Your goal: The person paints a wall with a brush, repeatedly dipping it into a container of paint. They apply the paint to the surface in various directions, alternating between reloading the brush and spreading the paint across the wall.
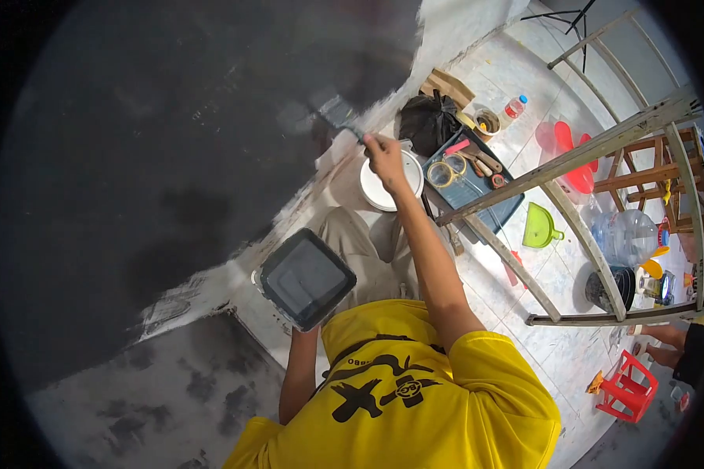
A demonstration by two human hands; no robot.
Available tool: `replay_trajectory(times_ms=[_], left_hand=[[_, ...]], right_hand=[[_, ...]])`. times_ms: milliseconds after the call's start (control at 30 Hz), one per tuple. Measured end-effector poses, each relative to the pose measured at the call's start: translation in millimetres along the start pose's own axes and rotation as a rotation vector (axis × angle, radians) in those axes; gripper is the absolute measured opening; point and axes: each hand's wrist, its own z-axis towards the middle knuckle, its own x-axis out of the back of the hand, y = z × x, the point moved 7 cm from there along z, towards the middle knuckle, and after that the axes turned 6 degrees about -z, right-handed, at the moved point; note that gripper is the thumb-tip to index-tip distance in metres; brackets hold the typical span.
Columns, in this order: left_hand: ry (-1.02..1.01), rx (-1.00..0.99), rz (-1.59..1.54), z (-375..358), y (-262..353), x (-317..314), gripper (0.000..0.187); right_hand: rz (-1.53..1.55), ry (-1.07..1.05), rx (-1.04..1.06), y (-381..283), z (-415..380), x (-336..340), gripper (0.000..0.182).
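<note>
My right hand [385, 162] is closed around the handle of a flat scraper [338, 117]. The scraper's wide end is against the dark grey wall [172, 117], beside a pale, shiny patch. Low in front of my body, my left hand [302, 338] holds up a square black tub [309, 314] from below; its fingers are mostly hidden. Smooth dark grey material lies inside the tub. Beneath my right forearm stands a white lidded bucket [379, 191], partly covered by the arm.
A blue tray [477, 199] holds tape rolls and wooden-handled tools, next to a black plastic bag [429, 123]. A metal ladder [571, 164] crosses the right side. Beyond are a green dustpan [538, 225], a red stool [627, 388] and another person's legs [665, 348].
</note>
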Motion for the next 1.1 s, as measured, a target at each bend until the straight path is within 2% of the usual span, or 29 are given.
replay_trajectory(times_ms=[100, 133, 233, 267, 333, 400, 500, 600, 733, 833, 967, 1100], left_hand=[[-0.002, 0.016, 0.006, 18, 5, 1, 0.083], [-0.007, 0.015, 0.009, 20, 6, 1, 0.083], [0.021, 0.022, -0.007, 29, 7, 3, 0.083], [0.026, 0.031, -0.015, 33, 6, 3, 0.083], [0.035, 0.056, -0.036, 38, 6, 6, 0.084], [0.028, 0.081, -0.062, 34, 7, 9, 0.084], [0.023, 0.096, -0.097, 40, -1, 10, 0.084], [0.039, 0.089, -0.117, 36, -6, 9, 0.084], [0.118, 0.040, -0.131, 58, -7, 13, 0.084], [0.157, 0.011, -0.131, 63, -7, 16, 0.085], [0.175, 0.003, -0.142, 87, -14, 17, 0.085], [0.172, -0.009, -0.143, 95, -18, 16, 0.085]], right_hand=[[-0.239, 0.071, -0.043, 76, 0, -4, 0.041], [-0.369, 0.033, -0.137, 79, -6, 0, 0.042], [-0.539, -0.052, -0.247, 72, -23, 22, 0.040], [-0.671, -0.075, -0.176, 79, -24, 31, 0.038], [-0.591, -0.134, -0.238, 55, -47, 49, 0.037], [-0.499, -0.184, -0.311, 4, -79, 70, 0.038], [-0.570, -0.235, -0.333, -28, -122, 104, 0.037], [-0.566, -0.218, -0.316, -61, -162, 122, 0.035], [-0.433, -0.282, -0.231, -105, -194, 113, 0.030], [-0.543, -0.356, -0.023, -121, -196, 105, 0.027], [-0.862, -0.409, -0.033, -174, -194, 81, 0.020], [-0.869, -0.399, 0.107, -173, -186, 74, 0.019]])
